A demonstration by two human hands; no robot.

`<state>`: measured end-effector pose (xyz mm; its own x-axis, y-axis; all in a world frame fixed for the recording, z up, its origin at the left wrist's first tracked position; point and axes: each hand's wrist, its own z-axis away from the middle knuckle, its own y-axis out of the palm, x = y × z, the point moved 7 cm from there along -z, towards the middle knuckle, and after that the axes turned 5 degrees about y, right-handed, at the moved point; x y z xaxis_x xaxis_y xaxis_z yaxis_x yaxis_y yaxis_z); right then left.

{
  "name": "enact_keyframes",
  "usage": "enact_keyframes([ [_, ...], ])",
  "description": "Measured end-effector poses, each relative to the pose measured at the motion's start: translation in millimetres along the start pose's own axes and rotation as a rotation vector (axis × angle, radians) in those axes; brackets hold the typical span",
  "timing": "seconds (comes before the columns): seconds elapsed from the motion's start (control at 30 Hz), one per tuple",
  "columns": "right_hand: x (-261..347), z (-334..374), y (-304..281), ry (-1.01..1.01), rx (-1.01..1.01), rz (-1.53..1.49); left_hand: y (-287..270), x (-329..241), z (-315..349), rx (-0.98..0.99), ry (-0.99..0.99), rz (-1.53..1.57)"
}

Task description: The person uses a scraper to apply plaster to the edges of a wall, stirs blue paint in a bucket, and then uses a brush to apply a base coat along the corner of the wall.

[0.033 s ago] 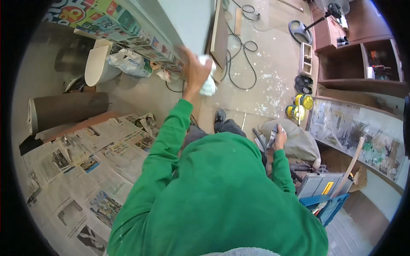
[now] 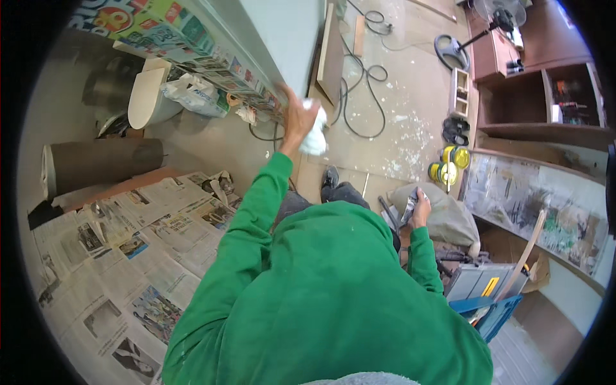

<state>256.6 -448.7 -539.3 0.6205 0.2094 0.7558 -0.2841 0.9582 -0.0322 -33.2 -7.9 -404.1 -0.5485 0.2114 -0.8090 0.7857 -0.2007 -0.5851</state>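
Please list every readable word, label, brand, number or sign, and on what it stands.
Wording not copied; print stands on:
Colourful sheet: large letters, partly cut off.
Newspapers: text too small.
White plastic bag: blurred lettering.
Yellow tins: too small.
White cloth in left hand: none visible.

Bunched white cloth [image 2: 314,136] in left hand [image 2: 297,120]

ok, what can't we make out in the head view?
All in the head view:
- Silvery item in the right hand: too small, partly finger-covered.
- How the left hand holds the white cloth: hidden behind the hand.
- Shelf items: too small.
- Fan: cut off by the top edge.
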Motion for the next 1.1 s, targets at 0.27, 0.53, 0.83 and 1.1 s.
enact_keyframes([
  [0.27, 137, 78, 242, -0.146, 0.56, 0.173, -50, 129, 148, 0.127, -0.309, 0.108],
  [0.53, 397, 366, 476, -0.782, 1.174, -0.325, -171, 129, 213, -0.266, -0.433, 0.125],
  [0.83, 593, 593, 481, -1.716, 0.592, -0.511, -244, 25, 79, -0.337, -0.21, 0.424],
  [1.1, 583, 628, 485, -2.012, 0.174, -0.555, -312, -10, 29, -0.359, -0.079, 0.561],
])
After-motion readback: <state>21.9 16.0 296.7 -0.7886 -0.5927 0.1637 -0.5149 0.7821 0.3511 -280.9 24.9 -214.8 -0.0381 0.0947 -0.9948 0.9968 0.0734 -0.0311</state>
